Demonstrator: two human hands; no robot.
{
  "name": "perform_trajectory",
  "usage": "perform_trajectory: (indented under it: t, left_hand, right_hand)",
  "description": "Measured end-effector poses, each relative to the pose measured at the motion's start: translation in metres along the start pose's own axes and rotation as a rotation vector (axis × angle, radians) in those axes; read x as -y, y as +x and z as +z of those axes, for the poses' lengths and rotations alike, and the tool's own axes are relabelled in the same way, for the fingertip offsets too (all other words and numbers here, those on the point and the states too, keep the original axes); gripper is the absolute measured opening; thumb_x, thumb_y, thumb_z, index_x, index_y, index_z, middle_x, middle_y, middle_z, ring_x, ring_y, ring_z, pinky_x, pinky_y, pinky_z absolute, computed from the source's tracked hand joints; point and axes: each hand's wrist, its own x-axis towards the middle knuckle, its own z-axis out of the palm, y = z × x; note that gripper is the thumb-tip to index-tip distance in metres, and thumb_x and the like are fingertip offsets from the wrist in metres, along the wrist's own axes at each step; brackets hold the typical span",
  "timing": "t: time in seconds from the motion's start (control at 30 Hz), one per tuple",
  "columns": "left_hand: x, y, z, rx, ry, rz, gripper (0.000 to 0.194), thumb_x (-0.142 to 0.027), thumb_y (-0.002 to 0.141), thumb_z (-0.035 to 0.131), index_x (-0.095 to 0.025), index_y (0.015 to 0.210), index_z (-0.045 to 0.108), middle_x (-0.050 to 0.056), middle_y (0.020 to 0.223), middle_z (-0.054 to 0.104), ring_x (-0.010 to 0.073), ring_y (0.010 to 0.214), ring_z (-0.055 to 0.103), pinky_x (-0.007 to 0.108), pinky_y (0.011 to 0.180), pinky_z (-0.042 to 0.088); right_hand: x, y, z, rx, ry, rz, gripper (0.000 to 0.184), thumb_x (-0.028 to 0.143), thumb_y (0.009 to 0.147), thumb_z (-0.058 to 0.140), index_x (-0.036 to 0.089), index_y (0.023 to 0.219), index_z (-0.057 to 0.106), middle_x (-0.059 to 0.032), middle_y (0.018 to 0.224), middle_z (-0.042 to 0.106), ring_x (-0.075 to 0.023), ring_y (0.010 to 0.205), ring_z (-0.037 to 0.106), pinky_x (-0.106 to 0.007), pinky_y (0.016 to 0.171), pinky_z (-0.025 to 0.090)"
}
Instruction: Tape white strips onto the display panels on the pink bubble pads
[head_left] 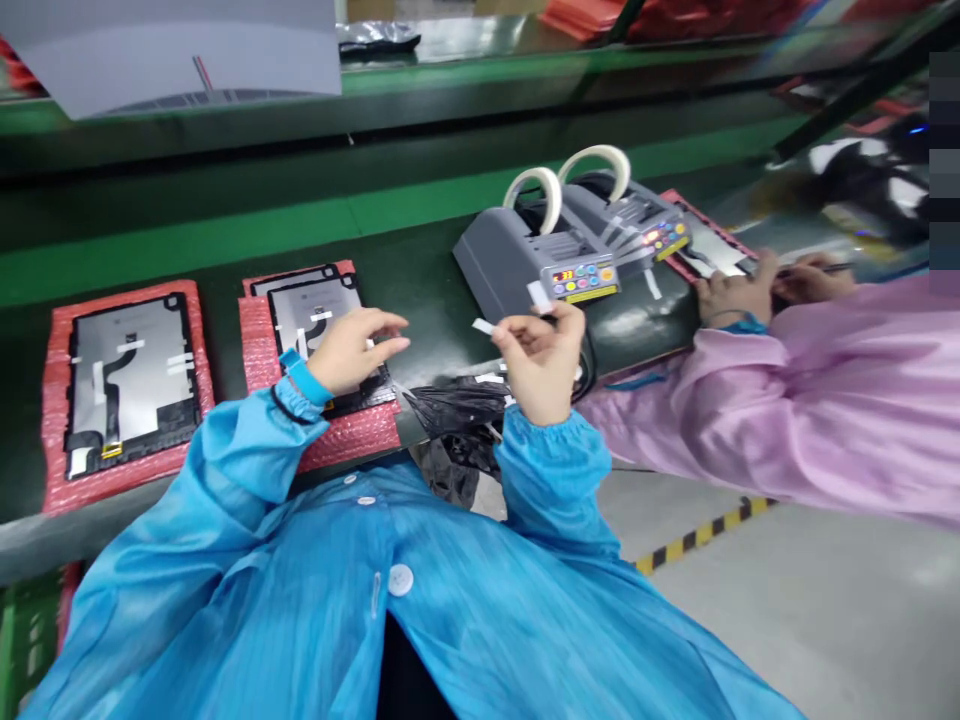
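My right hand is raised in front of a grey tape dispenser, its fingers curled. A short white tape strip sticks out from its thumb and finger, and a second white piece is at an upper fingertip. Over the right side of a tablet screen panel hovers my left hand, thumb and fingers apart and nothing between them. That panel shows its silver back with a black flex cable and lies on red bubble wrap. My left hand and wrist hide part of it.
Another screen panel lies on red bubble wrap at the left. A second tape dispenser stands beside the first. Black plastic bag hangs at the bench edge. At the right, a co-worker's hands work over another panel.
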Motion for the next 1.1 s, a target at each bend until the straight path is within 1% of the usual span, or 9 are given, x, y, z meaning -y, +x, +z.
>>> perform_trajectory:
  t: [0.07,0.13,0.23,0.33,0.47,0.83,0.93,1.03,1.1]
  left_hand:
    - [-0.006,0.003,0.003,-0.008,-0.074,-0.041,0.032,-0.041,0.084,0.054,-0.016,0.098,0.066,0.006,0.09,0.069,0.0155,0.079,0.061,0.028,0.073,0.048]
    - [-0.007,0.003,0.004,-0.014,-0.108,-0.081,0.025,-0.038,0.083,0.056,-0.015,0.088,0.066,0.004,0.082,0.068,0.0138,0.073,0.059,0.026,0.068,0.047]
    - [-0.002,-0.002,0.001,-0.04,-0.12,-0.171,0.019,-0.03,0.082,0.055,-0.015,0.073,0.062,0.002,0.073,0.065,0.012,0.066,0.056,0.024,0.064,0.044]
    - [0.006,-0.006,0.0,-0.087,-0.144,-0.252,0.019,-0.029,0.081,0.055,-0.015,0.068,0.06,0.001,0.069,0.064,0.0112,0.063,0.055,0.024,0.063,0.044]
    - [0.013,-0.008,0.001,-0.12,-0.183,-0.291,0.019,-0.029,0.08,0.055,-0.016,0.067,0.059,0.0,0.068,0.064,0.0111,0.062,0.054,0.024,0.063,0.044]
    - [0.021,-0.008,0.003,-0.092,-0.211,-0.377,0.017,-0.027,0.081,0.054,-0.016,0.067,0.057,-0.001,0.068,0.062,0.0118,0.064,0.054,0.025,0.065,0.043]
    - [0.023,-0.006,0.006,-0.055,-0.072,-0.449,0.016,-0.024,0.083,0.052,-0.016,0.071,0.058,0.001,0.072,0.062,0.0147,0.072,0.056,0.029,0.073,0.044]
    - [0.024,-0.002,0.01,-0.003,0.167,-0.513,0.016,-0.023,0.084,0.052,-0.015,0.073,0.061,0.007,0.084,0.062,0.0227,0.092,0.056,0.036,0.083,0.043]
    - [0.025,0.0,0.013,0.039,0.269,-0.547,0.017,-0.025,0.085,0.051,-0.016,0.075,0.063,0.011,0.093,0.061,0.0276,0.103,0.052,0.04,0.086,0.041]
  right_hand:
    - [0.006,-0.009,0.023,0.193,0.042,0.028,0.044,0.027,0.067,0.069,0.026,0.094,0.035,0.0063,0.071,0.057,-0.0128,0.068,0.06,-0.029,0.066,0.048]
    - [0.008,-0.013,0.043,0.341,0.062,0.047,0.045,0.03,0.066,0.07,0.026,0.095,0.035,0.0068,0.069,0.056,-0.0124,0.066,0.06,-0.028,0.064,0.048]
    - [0.006,-0.013,0.062,0.453,0.071,0.058,0.048,0.036,0.066,0.072,0.026,0.095,0.035,0.0074,0.069,0.057,-0.0116,0.064,0.06,-0.027,0.062,0.048]
    - [0.003,-0.01,0.071,0.478,0.083,0.082,0.05,0.039,0.064,0.072,0.025,0.094,0.034,0.0063,0.071,0.059,-0.0115,0.065,0.062,-0.026,0.061,0.049]
    - [-0.001,-0.006,0.077,0.453,0.076,0.114,0.053,0.039,0.06,0.075,0.026,0.092,0.034,0.0063,0.073,0.058,-0.0114,0.068,0.061,-0.025,0.061,0.049]
    - [-0.02,0.001,0.09,0.522,0.082,0.112,0.045,0.028,0.067,0.066,0.026,0.092,0.029,0.0102,0.066,0.056,-0.0084,0.058,0.057,-0.024,0.059,0.045]
    - [-0.029,0.005,0.097,0.535,0.033,0.127,0.046,0.025,0.066,0.065,0.026,0.091,0.027,0.0106,0.066,0.055,-0.0085,0.056,0.056,-0.024,0.058,0.044]
    - [-0.04,0.011,0.106,0.56,-0.057,0.191,0.045,0.022,0.064,0.063,0.026,0.089,0.026,0.0107,0.063,0.054,-0.009,0.053,0.054,-0.025,0.057,0.042]
    - [-0.046,0.014,0.111,0.576,-0.124,0.242,0.045,0.02,0.063,0.062,0.025,0.088,0.025,0.0106,0.061,0.054,-0.0096,0.052,0.053,-0.025,0.056,0.042]
